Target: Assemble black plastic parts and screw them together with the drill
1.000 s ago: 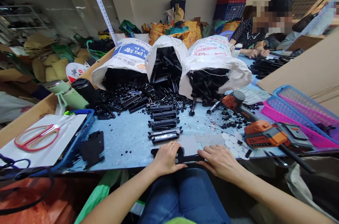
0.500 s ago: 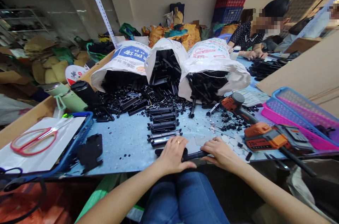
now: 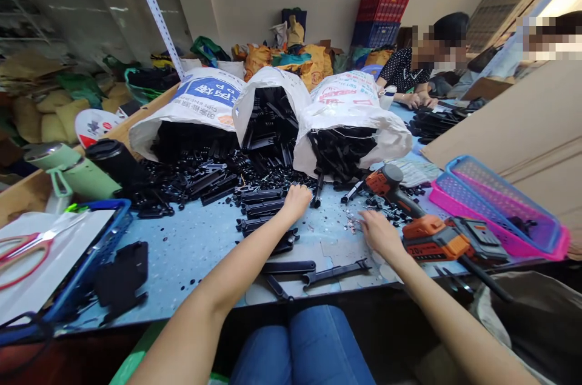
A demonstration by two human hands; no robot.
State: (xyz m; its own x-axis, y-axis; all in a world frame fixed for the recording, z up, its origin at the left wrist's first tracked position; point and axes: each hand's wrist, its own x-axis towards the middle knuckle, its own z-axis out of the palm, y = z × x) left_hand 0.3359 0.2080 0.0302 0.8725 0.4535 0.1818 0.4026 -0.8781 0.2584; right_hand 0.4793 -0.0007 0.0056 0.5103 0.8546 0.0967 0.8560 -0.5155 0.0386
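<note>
- Left hand (image 3: 297, 202): reaches out over the far middle of the tabletop (image 3: 195, 251), beside the loose black parts. Fingers curled; cannot tell if its grip is together, apart or clamped on something.
- Right hand (image 3: 381, 234): low over the right side, between the pronged black part and the power tool. Fingers bent; fingertips near small bits, cannot tell if its grip has one.
- Flat black bar (image 3: 290, 267): lies by the near edge, ahead of the knees. Long axis left-right, about parallel to the edge.
- Pronged black part (image 3: 337, 273): just right of the bar. Long axis slanted, right end farther from the person; prongs point right.
- Short black piece (image 3: 279, 288): near side of the bar, slanted; right end points at the near edge.
- Row of black bars (image 3: 260, 209): beyond those, stacked front to back, long axes roughly left-right; left forearm crosses its right side.
- Cordless power tool (image 3: 411, 206): right of the right hand, head pointing away and left, 20V battery toward the near right.
- Black fasteners (image 3: 394, 214): loose, just left of the tool.
- Three white sacks (image 3: 354, 100): at the back, mouths facing the person, black parts inside.
</note>
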